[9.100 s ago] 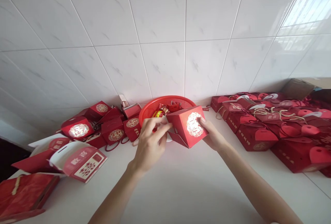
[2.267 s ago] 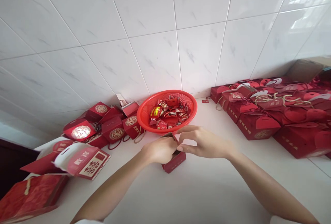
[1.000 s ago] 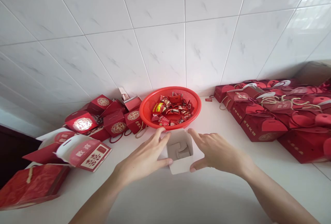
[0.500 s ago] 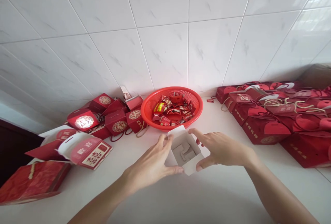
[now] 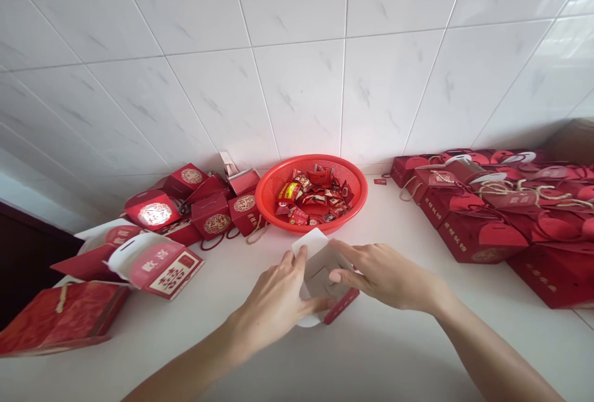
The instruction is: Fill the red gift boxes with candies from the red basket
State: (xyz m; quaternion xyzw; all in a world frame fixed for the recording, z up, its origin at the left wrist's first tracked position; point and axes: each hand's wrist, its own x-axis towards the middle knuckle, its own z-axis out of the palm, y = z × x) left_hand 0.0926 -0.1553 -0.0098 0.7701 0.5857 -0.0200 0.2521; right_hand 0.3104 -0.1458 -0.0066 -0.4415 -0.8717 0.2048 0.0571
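2 bare hands are working on a half-folded red gift box (image 5: 320,272) with a white inside, the left hand (image 5: 273,309) spread around its near side and the right hand (image 5: 385,275) narrowly pinching its edge; the box is resting on a white countertop (image 5: 417,352), just below a red plastic basket (image 5: 357,192) of wrapped candies (image 5: 309,201).

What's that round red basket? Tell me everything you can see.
This round red basket looks like plastic, with mesh sides and a solid rim. Red and yellow wrapped sweets lie inside. It stands upright on the white counter by the tiled wall; neither the left hand nor the right hand touches it.
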